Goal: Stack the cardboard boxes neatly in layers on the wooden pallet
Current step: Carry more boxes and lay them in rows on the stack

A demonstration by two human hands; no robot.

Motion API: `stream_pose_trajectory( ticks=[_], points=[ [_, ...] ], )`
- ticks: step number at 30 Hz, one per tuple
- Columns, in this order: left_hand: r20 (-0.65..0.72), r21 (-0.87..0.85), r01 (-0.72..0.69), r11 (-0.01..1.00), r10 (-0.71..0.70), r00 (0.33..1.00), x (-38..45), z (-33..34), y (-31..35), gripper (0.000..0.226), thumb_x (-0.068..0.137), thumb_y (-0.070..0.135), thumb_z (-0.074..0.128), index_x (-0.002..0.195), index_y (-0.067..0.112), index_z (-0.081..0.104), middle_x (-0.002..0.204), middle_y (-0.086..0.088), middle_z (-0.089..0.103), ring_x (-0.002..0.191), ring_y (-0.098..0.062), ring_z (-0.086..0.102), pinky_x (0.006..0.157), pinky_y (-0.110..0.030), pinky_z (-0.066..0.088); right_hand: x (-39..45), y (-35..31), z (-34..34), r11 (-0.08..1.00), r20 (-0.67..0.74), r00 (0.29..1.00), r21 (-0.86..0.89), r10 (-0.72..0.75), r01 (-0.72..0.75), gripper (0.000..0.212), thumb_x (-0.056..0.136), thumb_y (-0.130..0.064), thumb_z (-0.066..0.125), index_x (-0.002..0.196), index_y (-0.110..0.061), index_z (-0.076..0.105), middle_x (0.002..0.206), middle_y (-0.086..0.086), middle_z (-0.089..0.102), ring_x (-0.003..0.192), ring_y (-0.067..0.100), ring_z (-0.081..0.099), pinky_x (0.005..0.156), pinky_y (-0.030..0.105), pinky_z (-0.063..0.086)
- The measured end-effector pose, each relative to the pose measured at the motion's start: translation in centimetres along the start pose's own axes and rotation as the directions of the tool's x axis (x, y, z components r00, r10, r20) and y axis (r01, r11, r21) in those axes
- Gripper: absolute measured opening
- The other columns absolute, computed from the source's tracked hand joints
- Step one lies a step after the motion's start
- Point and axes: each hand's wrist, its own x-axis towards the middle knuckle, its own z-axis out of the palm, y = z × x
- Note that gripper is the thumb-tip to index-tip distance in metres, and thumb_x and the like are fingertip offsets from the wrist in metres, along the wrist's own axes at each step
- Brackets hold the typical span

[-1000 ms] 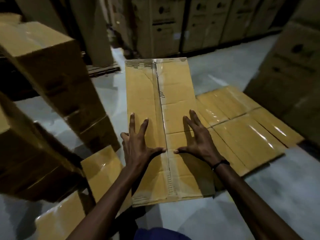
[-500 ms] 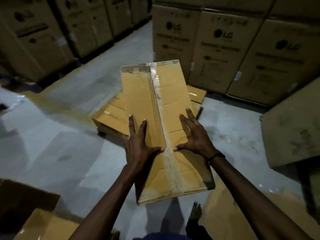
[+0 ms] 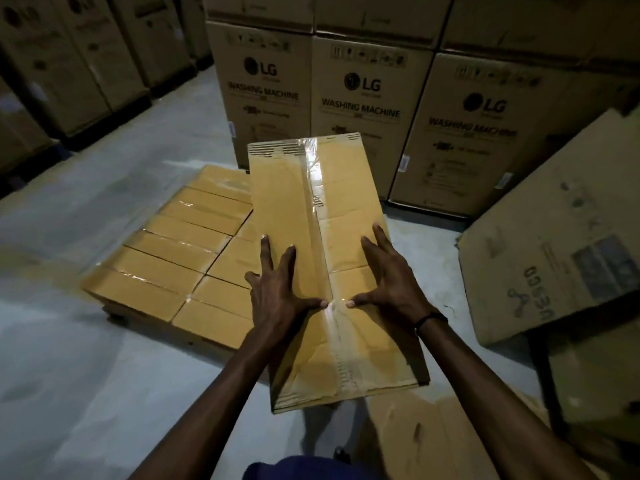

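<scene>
I carry a long taped cardboard box [image 3: 287,202] lengthwise in front of me, held above the floor. My left hand [image 3: 277,292] and my right hand [image 3: 388,282] lie flat on its top with fingers spread straight and thumbs nearly meeting at the tape seam. Its far end hangs over the right part of a low layer of similar yellow boxes [image 3: 166,258] laid side by side in two rows. Under that layer only a dark edge of the wooden pallet [image 3: 116,315] shows.
Tall LG washing machine cartons [image 3: 360,98] stand right behind the layer. More cartons [image 3: 69,64] line the left. A large tilted carton [image 3: 554,237] leans at the right. Flattened cardboard [image 3: 433,427] lies on the grey floor [image 3: 86,375] near my feet.
My view has swung round with the box, and the low layer of boxes is now closer and below its far end. Both hands keep the same flat hold.
</scene>
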Motion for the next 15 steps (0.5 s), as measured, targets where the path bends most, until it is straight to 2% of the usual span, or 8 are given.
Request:
stream_pose_trajectory(
  ticks=[9,15],
  points=[
    [-0.006,-0.006,0.041,0.999,-0.042,0.999,11.6,4.2,3.7,0.134,0.049,0.079,0.085,0.159,0.033,0.024,0.17,0.0,-0.021,0.133,-0.05,0.029,0.1,-0.056,0.043,11.4,7.1,-3.3,1.0,0.044,0.999,0.014,-0.022,0.021,0.14,0.047,-0.054,0.099,0.162,-0.02,0.026,0.171,-0.01,0.002,0.156,0.013,0.01,0.12,0.031,0.017],
    [-0.01,-0.069,0.06,0.996,-0.061,0.998,22.6,6.4,4.2,0.134,0.05,0.077,0.087,0.16,0.032,0.024,0.17,-0.002,-0.019,0.136,-0.05,0.026,0.103,-0.056,0.04,22.7,10.6,-4.7,0.999,0.079,0.996,-0.031,-0.03,0.032,0.141,0.046,-0.053,0.099,0.162,-0.021,0.027,0.171,-0.011,0.002,0.154,0.008,0.007,0.119,0.029,0.013]
  ],
)
